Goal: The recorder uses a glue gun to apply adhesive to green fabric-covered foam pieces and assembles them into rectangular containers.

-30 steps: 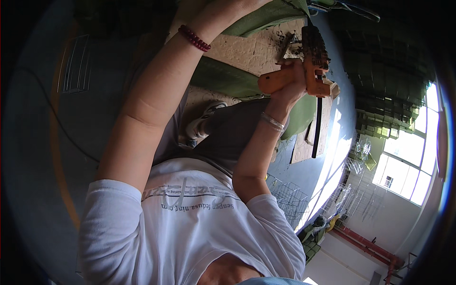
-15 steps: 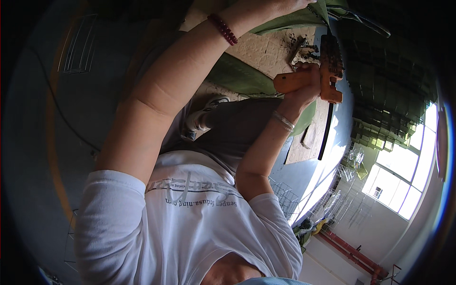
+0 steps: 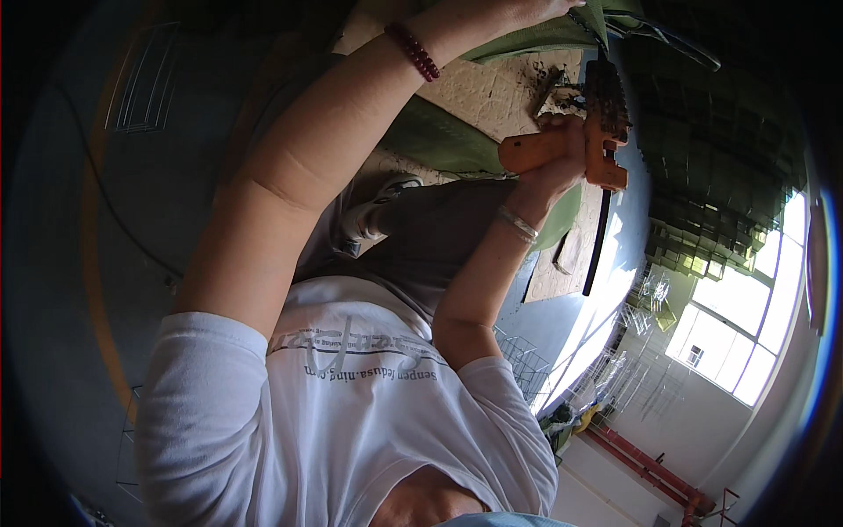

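My left hand [image 3: 518, 9], a dark red bead bracelet on its wrist, reaches to the top edge, where its fingers are partly cut off. The fingertips pinch the edge of a green fabric sheet [image 3: 549, 37]. My right hand [image 3: 559, 169], with a silvery bangle, is wrapped round an orange pistol-grip tool [image 3: 529, 151]. A dark, ridged head [image 3: 606, 92] runs up from the tool to a tapering end of the green fabric. From its other end sticks a black bar [image 3: 598, 250]. Whether the tool's tip touches the fabric cannot be told.
Brown board [image 3: 470, 83] lies beyond my legs, with dark debris on it. Green cloth [image 3: 448, 140] crosses it. Dark green panels hang at the right, above a bright window [image 3: 733, 329]. Thin wire frames [image 3: 650, 299] stand near the wall, by red pipes [image 3: 650, 465]. A cable [image 3: 105, 189] trails along the floor.
My right hand and the orange tool have shifted slightly left and up. My left hand stays at the green fabric.
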